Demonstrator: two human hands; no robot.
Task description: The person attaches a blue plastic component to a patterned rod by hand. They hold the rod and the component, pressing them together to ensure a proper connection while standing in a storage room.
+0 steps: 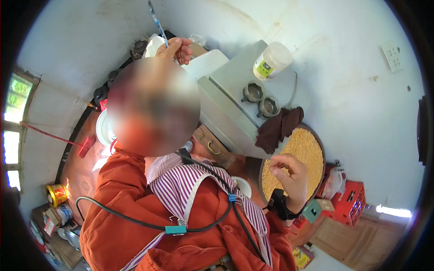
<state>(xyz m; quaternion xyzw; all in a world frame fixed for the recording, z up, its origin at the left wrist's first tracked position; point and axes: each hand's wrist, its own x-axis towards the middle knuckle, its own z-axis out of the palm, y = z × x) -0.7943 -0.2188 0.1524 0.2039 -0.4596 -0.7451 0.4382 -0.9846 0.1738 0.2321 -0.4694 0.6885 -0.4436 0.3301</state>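
My left hand [176, 50] is raised at the upper left, its thumb and fingers closed on a slim blue-and-white patterned stick [158, 25] that points up toward the wall. Its kind I cannot make out. A blurred patch hides the left wrist and much of that forearm. My right hand [291, 178], with a dark band [276, 204] at the wrist, hangs over the edge of a round tray of yellow grain [304, 151]. Its fingers curl loosely, the thumb stands apart from them, and nothing shows in the hand.
A grey cabinet [226, 119] bears a lidded plastic jar [272, 61], two small round metal-and-glass things [254, 91] and a dark brown cloth [281, 128]. A red crate [348, 203] stands at the right. A black cable [149, 226] crosses my apron [174, 185].
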